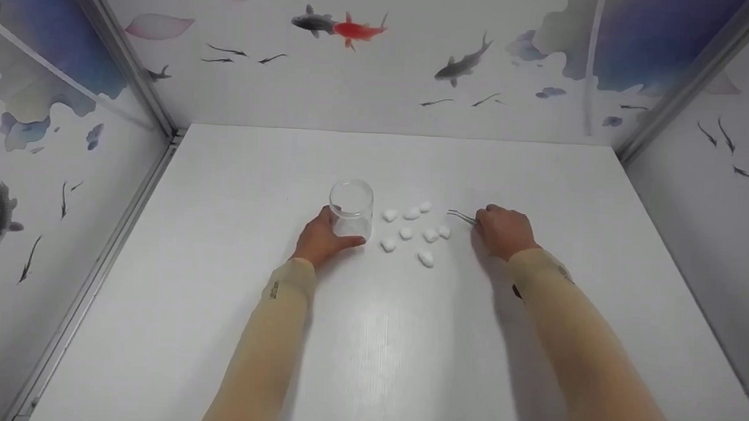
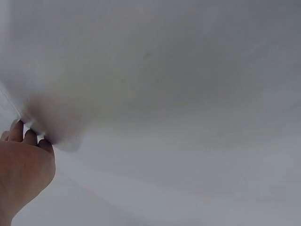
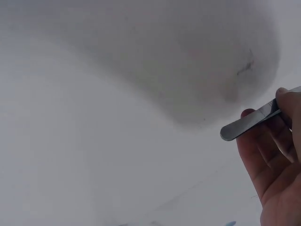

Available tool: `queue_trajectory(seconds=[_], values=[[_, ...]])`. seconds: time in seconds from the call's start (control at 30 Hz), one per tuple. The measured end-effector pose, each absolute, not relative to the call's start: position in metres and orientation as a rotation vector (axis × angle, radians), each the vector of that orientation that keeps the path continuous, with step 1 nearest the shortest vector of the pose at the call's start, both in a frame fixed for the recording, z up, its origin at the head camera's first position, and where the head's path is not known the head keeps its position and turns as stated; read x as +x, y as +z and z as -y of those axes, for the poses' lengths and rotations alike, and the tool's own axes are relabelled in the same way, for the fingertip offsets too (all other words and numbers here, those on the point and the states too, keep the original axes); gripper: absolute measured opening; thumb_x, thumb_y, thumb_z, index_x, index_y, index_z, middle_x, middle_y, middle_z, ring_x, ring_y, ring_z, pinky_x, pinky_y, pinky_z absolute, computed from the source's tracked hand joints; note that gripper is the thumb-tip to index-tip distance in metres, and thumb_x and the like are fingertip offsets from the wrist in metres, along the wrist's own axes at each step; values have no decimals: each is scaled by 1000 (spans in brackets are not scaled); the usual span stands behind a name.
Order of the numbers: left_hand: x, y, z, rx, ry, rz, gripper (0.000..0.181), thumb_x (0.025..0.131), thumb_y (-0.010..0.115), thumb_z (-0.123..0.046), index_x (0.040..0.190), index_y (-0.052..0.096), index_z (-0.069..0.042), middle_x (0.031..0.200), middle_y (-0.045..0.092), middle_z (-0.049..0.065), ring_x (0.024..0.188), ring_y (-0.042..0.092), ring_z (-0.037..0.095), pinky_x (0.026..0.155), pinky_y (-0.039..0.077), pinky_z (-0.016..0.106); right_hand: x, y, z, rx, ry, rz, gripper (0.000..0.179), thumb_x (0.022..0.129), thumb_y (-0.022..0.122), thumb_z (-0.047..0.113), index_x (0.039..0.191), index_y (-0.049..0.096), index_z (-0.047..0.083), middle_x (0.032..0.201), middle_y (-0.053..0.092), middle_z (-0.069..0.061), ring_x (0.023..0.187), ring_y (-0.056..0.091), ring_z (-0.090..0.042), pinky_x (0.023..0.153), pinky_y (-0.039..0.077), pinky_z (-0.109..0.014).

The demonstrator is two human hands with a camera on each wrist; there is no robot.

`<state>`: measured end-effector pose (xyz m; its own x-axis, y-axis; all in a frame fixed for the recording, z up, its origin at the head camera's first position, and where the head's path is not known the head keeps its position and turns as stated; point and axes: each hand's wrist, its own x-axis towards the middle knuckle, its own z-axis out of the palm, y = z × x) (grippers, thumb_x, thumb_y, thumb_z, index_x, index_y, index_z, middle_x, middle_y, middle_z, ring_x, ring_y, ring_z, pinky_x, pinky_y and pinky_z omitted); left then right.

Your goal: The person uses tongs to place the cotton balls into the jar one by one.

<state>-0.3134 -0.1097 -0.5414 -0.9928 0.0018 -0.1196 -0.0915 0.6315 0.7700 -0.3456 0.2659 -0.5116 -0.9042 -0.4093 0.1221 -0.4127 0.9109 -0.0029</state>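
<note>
My left hand (image 1: 319,241) grips a clear, open-topped jar (image 1: 356,225) low on its side, thumb across the front and fingers behind. The jar stands upright on the white table, nothing visible inside it. At the edge of the left wrist view, the left fingertips (image 2: 30,136) press against a surface. My right hand (image 1: 504,232) holds metal tweezers (image 1: 462,216), tips pointing left toward several white cotton balls (image 1: 406,233) and slightly apart. In the right wrist view the flat rear end of the tweezers (image 3: 244,125) sticks out between thumb and fingers.
The cotton balls lie scattered between the jar and the tweezers, one cotton ball (image 1: 426,259) nearer the front. White panels printed with fish (image 1: 462,67) enclose the white table (image 1: 370,347) at the back and both sides.
</note>
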Motion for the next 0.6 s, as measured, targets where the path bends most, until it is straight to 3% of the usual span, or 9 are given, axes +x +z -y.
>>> queue_trajectory(seconds=[0.13,0.43,0.6], values=[[-314,-541,109,-71,1293,-2730,104,73,87,-49,151,34,-7,151,46,11,140,40,27,116,30,38,-340,-496,-273,690,107,2939,8,93,72,11,97,72,4,83,65,-9,68,63,-24,62,56,-44],[-311,-536,110,-51,1263,-2723,104,74,86,-49,153,32,-8,152,44,10,141,39,27,117,29,39,-323,-479,-282,780,193,2950,11,93,70,8,103,72,6,92,72,-7,81,68,-24,71,57,-45],[-311,-537,109,-50,1250,-2723,105,74,86,-51,153,31,-8,152,44,11,141,39,27,117,30,39,-316,-477,-281,783,204,2958,7,93,70,7,100,72,7,88,71,-5,79,67,-23,72,56,-43]])
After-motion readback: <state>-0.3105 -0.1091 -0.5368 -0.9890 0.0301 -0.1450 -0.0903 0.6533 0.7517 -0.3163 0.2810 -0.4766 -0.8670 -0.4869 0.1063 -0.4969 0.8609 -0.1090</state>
